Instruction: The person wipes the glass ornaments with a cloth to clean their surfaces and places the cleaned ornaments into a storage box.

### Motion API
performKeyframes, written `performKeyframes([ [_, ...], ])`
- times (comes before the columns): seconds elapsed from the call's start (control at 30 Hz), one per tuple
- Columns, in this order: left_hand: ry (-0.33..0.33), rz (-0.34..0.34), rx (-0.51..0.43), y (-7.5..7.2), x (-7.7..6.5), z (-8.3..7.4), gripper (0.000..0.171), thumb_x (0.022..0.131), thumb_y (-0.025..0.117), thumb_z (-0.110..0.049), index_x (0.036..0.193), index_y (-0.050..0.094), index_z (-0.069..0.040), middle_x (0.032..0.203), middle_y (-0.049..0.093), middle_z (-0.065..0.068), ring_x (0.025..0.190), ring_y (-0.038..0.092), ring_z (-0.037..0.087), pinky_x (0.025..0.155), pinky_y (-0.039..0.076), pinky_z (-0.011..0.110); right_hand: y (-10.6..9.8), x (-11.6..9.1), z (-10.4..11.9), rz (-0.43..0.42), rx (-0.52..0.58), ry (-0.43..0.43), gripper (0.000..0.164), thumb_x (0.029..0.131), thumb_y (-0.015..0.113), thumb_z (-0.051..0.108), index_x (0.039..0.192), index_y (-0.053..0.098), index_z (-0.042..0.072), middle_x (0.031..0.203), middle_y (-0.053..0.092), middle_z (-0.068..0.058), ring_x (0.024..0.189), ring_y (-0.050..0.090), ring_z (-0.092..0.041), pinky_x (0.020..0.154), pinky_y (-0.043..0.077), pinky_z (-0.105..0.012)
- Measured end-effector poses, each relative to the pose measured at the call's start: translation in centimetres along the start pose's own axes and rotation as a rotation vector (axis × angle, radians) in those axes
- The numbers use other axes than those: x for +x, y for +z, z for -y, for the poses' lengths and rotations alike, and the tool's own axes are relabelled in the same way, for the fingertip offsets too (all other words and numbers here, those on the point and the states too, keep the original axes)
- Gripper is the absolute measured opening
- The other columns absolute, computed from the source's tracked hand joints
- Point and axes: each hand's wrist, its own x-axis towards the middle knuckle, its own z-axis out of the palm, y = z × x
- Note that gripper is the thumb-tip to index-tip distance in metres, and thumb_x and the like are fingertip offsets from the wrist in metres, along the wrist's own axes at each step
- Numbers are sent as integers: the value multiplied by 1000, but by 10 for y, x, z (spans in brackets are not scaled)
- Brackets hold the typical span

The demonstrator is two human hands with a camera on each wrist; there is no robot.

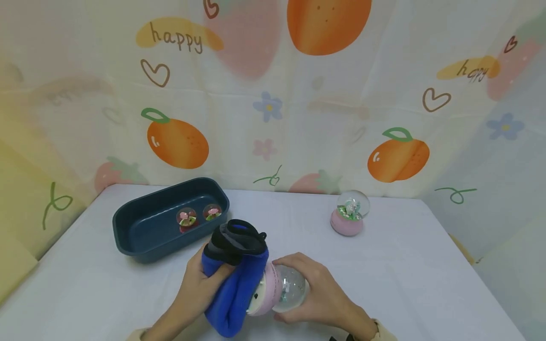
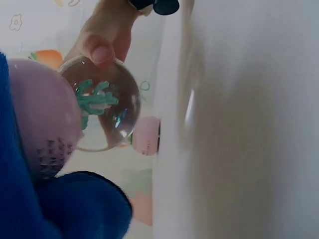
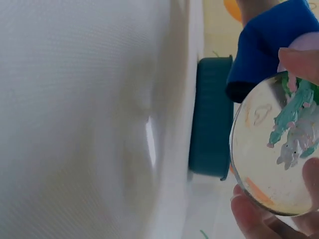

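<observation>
A snow globe [image 1: 270, 290] with a pink base lies tilted on its side between the two hands in the head view. My left hand [image 1: 199, 283] grips a blue cloth [image 1: 234, 289] with black and grey edging, bunched around the base. My right hand [image 1: 320, 290] curls its fingers and thumb around the clear ball. In the right wrist view, a white animal figure and teal branches show inside the snow globe [image 3: 254, 169]. The left wrist view shows lettering on the pink base [image 2: 47, 114], with the blue cloth [image 2: 84, 204] beside it.
A dark teal tray [image 1: 128, 251] stands at the left back, with two small clear globes [image 1: 186, 219] inside. At the right back, another pink-based snow globe [image 1: 347, 223] stands on the white table [image 1: 409, 265]. A fruit-printed curtain [image 1: 273, 142] hangs behind.
</observation>
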Motion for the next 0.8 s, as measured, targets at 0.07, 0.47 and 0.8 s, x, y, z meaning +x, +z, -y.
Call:
performKeyframes([
  [0.07,-43,52,-48,-2,-1,-1,28,93,61,-2,121,58,-8,109,66,-6,98,62,5,84,51,24,-1,0,1,-14,-8,27,82,57,95,41,130,57,32,120,62,17,105,63,-7,86,55,-29],
  [0.47,-23,263,-43,-1,-1,1,46,93,65,-8,135,50,-20,127,64,2,112,61,7,91,50,27,0,-4,6,-6,11,83,83,59,94,40,130,53,31,117,65,15,98,64,-5,81,56,-26],
  [0.8,-44,1,57,-3,2,2,28,93,63,-6,121,61,-7,108,70,5,95,64,3,81,53,25,-2,1,4,-53,16,-24,83,60,94,34,131,55,20,121,65,5,103,63,-11,85,56,-31],
])
